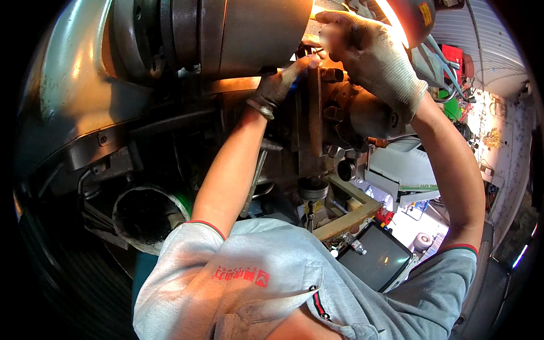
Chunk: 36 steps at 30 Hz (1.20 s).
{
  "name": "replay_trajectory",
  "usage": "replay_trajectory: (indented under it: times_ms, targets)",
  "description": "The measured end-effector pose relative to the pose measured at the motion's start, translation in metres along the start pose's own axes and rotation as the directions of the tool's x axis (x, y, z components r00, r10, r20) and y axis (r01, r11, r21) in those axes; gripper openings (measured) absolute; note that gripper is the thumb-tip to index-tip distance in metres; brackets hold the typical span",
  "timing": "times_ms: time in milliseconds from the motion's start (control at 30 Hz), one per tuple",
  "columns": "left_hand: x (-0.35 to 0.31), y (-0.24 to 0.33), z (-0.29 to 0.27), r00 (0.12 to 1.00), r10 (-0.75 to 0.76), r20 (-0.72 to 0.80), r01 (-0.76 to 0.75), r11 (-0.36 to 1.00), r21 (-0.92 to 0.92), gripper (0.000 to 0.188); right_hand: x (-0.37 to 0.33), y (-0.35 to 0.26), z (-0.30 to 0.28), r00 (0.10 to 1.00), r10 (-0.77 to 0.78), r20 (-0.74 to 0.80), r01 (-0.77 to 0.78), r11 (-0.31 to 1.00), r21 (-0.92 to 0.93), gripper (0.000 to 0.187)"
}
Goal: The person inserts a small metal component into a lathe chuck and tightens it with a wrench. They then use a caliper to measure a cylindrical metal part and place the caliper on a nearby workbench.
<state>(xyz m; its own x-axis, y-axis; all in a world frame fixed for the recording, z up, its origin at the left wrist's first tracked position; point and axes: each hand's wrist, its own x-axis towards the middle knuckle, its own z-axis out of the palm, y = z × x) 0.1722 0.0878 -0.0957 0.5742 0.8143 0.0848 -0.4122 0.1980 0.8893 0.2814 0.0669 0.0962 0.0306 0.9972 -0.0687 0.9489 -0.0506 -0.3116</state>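
Note:
Both my arms reach up to a lathe's tool area beside a large metal cylinder (263, 37). My left hand (277, 85), in a dirty glove bunched at the wrist, is just below the cylinder's right end. Its thumb and fingers close together at the top of an upright metal bar (315, 113); what they pinch is too small to make out. My right hand (377, 56), in a pale knitted glove, is curled above the bolted tool post (335, 96). Blur and the fingers themselves hide whatever it holds.
A bright work lamp (422, 22) hangs by my right hand. The lathe's headstock (73, 85) fills the left side. Lower down are a round, dark-mouthed container (150, 218), a wooden frame (348, 218) and a dark flat panel (377, 258). A white machine housing (399, 167) stands at right.

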Motion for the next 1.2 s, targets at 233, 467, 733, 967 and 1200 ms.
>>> replay_trajectory:
  times_ms: [233,467,733,967,1200]
  targets:
    - [0.011,-0.018,0.003,0.990,0.138,0.005,-0.135,0.976,-0.169,0.021,-0.005,0.006,-0.009,0.976,0.165,0.145,-0.203,0.930,0.306,0.018]
    - [0.006,0.000,0.005,0.989,0.147,-0.004,-0.145,0.973,-0.182,0.021,-0.004,0.012,-0.002,0.974,-0.226,-0.008,0.223,0.967,-0.122,0.018]
    - [0.009,-0.018,0.004,0.999,0.002,0.052,0.015,0.947,-0.322,0.025,-0.004,0.012,-0.008,0.989,-0.144,0.037,0.148,0.949,-0.277,0.019]
    - [0.007,-0.024,-0.004,0.940,0.328,0.094,-0.341,0.895,0.288,0.024,-0.003,0.010,-0.006,0.984,-0.134,0.114,0.150,0.978,-0.146,0.021]
    - [0.003,-0.007,0.002,0.977,0.212,0.017,-0.212,0.977,-0.007,0.026,-0.011,0.022,-0.017,0.939,0.021,0.342,-0.213,0.816,0.537,0.025]
